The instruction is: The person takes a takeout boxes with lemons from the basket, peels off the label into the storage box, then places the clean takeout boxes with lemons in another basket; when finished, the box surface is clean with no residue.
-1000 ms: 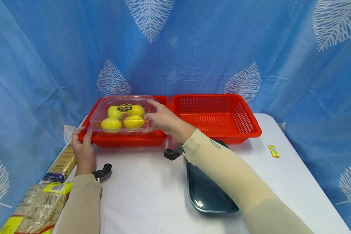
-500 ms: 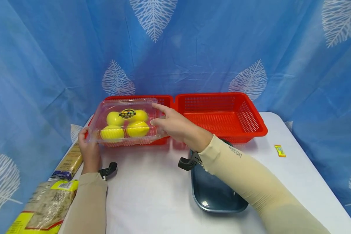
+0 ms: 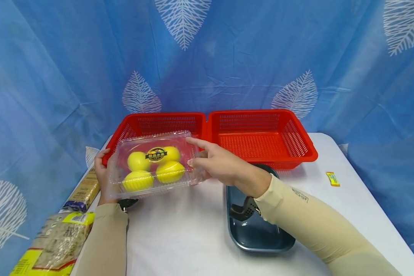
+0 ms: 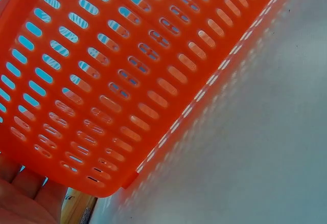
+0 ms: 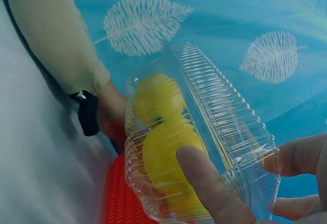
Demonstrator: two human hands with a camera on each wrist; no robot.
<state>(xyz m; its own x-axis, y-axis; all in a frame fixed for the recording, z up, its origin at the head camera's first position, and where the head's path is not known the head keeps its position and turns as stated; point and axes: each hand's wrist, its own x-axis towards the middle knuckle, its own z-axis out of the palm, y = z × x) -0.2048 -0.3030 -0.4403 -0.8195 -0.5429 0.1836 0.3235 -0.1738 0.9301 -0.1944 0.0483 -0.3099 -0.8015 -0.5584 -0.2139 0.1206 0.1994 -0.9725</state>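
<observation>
In the head view my right hand pinches the right end of a clear plastic fruit box. Several round yellow fruits show through its lid, which bears a dark label. Tilted, the box hangs in front of and partly over the left red basket. My left hand grips that basket's left front corner, partly behind the box. Its fingers lie against the perforated red wall in the left wrist view. The right wrist view shows my thumb against the box's ridged side.
A second red basket stands to the right, beside the first. A dark tray lies in front, partly under my right forearm. A small yellow packet is at the right. A tan package and a larger bag line the left edge.
My right hand has brought the fruit box toward me and slightly right, out from above the left basket, and the box has turned a little. My left hand stays at the basket's corner.
</observation>
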